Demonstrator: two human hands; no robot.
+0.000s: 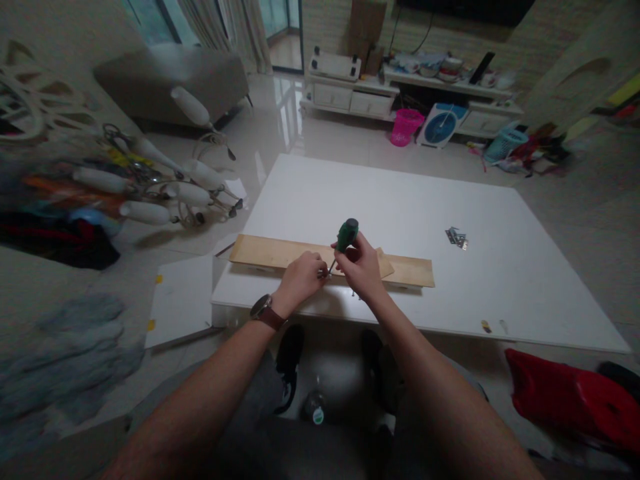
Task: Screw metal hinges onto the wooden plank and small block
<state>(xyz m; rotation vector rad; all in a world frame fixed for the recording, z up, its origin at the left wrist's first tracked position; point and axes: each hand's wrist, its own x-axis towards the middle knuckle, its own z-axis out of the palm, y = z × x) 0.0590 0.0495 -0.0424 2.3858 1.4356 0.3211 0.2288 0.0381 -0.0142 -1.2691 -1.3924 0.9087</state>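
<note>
My right hand (360, 265) is closed round a green screwdriver (347, 235) with a dark cap, held tilted with its shaft pointing down to the left. Its tip meets the fingers of my left hand (306, 275), which pinch something small at the front edge of a long wooden board (270, 253). What those fingers hold is too small to make out. Beneath the board is a large white panel (390, 193). A smaller wooden piece (386, 265) lies askew on the board beside my right hand. Several small screws (353, 293) are near the panel's front edge.
Metal brackets (457, 237) lie on the panel's right side. A white board (181, 303) leans at the left, near a fallen lamp with several white shades (187, 193). A red stool (575, 393) stands lower right; a bottle (316, 408) is between my feet.
</note>
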